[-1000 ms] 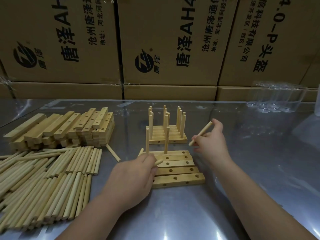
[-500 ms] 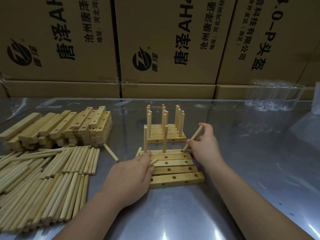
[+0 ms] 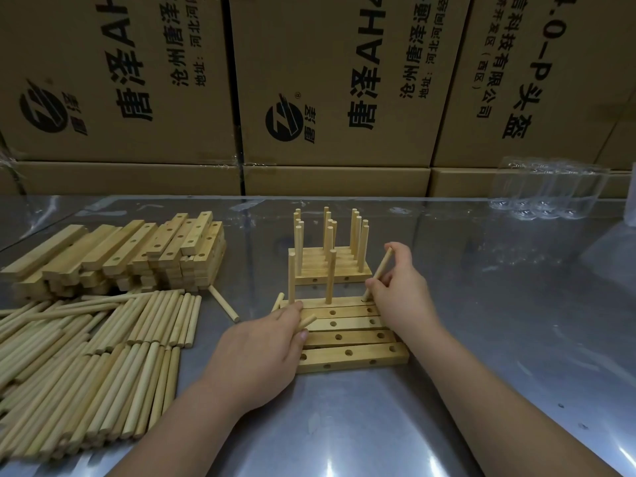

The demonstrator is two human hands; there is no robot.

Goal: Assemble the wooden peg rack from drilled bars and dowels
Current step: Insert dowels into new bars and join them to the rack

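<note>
Right hand [image 3: 401, 297] pinches tilted dowel [image 3: 382, 266] touching far bar [image 3: 344, 301]; left hand [image 3: 261, 356] grips spare dowels [image 3: 308, 321].

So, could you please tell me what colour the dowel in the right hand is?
The dowel is a pale yellowish tan, bare unpainted wood; the head view shows it.

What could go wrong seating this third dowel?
1. The dowel in the right hand is tilted at the end hole of the far bar; it may jam or lever the bar up.
2. The left hand grips spare dowels while touching the loose bars; they may shift apart.
</note>
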